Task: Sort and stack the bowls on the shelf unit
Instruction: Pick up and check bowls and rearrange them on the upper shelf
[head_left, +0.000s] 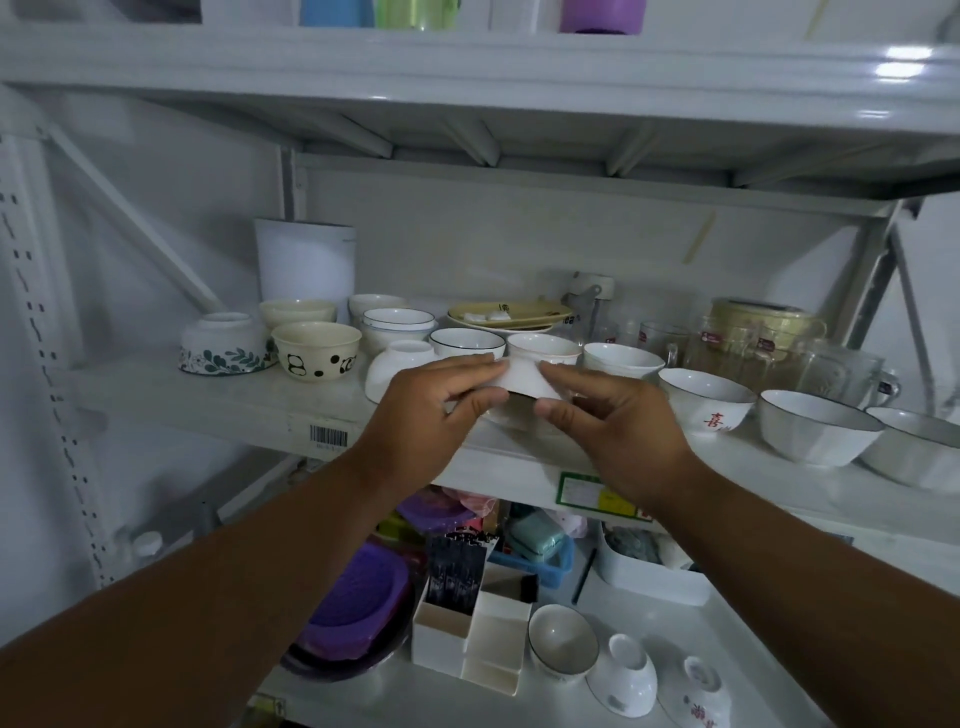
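Observation:
Both my hands grip one small white bowl (524, 371) just above the front of the middle shelf (234, 405). My left hand (431, 410) holds its left side, my right hand (618, 421) its right side. Behind it stand a black-rimmed white bowl (467, 343) and an overturned white bowl (397, 366). A panda-print bowl (317, 351), a cream bowl (297, 312) and an overturned leaf-pattern bowl (224, 344) stand to the left. To the right are a white bowl (623, 359), a bowl with a red character (706, 400) and two large dark-rimmed bowls (815, 426).
A white canister (305, 265) and stacked plates (511, 317) stand at the back; glass mugs (779, 353) crowd the back right. The lower shelf holds purple lids (358, 613), white boxes (483, 639) and three more bowls (563, 642). The shelf above hangs close overhead.

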